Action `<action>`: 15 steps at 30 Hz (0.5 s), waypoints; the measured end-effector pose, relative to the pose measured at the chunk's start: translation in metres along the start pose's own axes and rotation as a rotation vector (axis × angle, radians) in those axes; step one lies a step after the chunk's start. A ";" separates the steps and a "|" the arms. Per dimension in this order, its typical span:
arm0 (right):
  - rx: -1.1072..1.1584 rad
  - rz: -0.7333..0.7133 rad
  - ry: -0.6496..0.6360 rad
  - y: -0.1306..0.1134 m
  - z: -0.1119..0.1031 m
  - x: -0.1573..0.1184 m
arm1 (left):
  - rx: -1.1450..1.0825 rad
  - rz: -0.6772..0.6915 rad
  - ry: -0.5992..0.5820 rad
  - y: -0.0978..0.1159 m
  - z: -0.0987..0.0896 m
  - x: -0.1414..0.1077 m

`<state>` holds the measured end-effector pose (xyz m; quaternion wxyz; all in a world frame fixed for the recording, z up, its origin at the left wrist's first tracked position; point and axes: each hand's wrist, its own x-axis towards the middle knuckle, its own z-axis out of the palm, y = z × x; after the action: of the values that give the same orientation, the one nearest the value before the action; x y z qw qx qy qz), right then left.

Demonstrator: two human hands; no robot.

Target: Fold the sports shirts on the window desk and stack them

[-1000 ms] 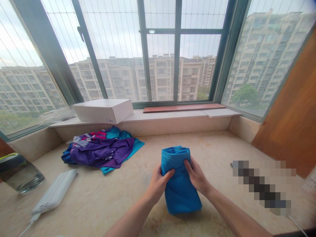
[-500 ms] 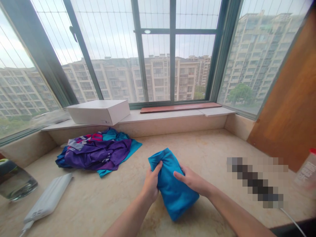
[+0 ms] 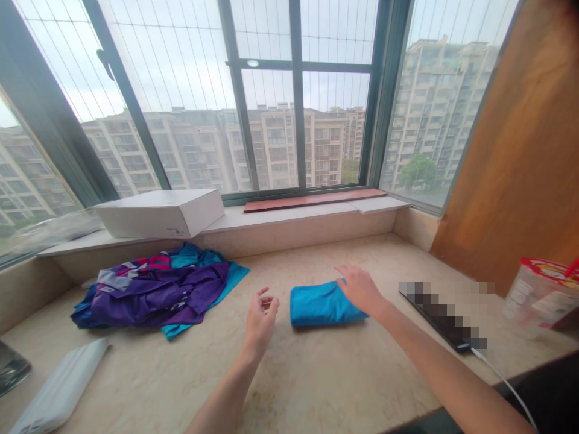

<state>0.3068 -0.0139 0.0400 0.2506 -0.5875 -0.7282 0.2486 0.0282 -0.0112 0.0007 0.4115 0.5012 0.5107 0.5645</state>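
Note:
A folded blue cloth (image 3: pixel 316 304), compact and roughly rectangular, lies flat on the stone counter. My right hand (image 3: pixel 360 290) rests at its right end, fingers stretched out and not wrapped round it. Just left of the cloth, my left hand (image 3: pixel 262 316) hovers apart from it with fingers loosely curled and nothing in them. Farther left is a crumpled heap of garments (image 3: pixel 158 295), mostly purple with blue, red and grey parts.
A white box (image 3: pixel 149 217) and a reddish-brown board (image 3: pixel 312 200) sit on the window ledge. On the left are a white power bank (image 3: pixel 63 386) and a glass vessel (image 3: pixel 11 367). A phone with a cable (image 3: pixel 438 319) and a clear plastic cup (image 3: pixel 538 295) are at right.
The blue bundle, earlier held up between both hands, now lies sideways on the counter. My left hand has let go and moved left; my right hand has opened. The view has shifted right.

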 end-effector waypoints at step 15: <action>-0.537 -0.068 -0.038 0.026 0.039 0.045 | 0.277 0.089 -0.125 0.008 0.003 -0.012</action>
<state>0.2918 0.0326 -0.0025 0.0803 -0.6035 -0.7918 0.0491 0.0336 -0.0238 0.0071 0.3442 0.6095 0.5341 0.4741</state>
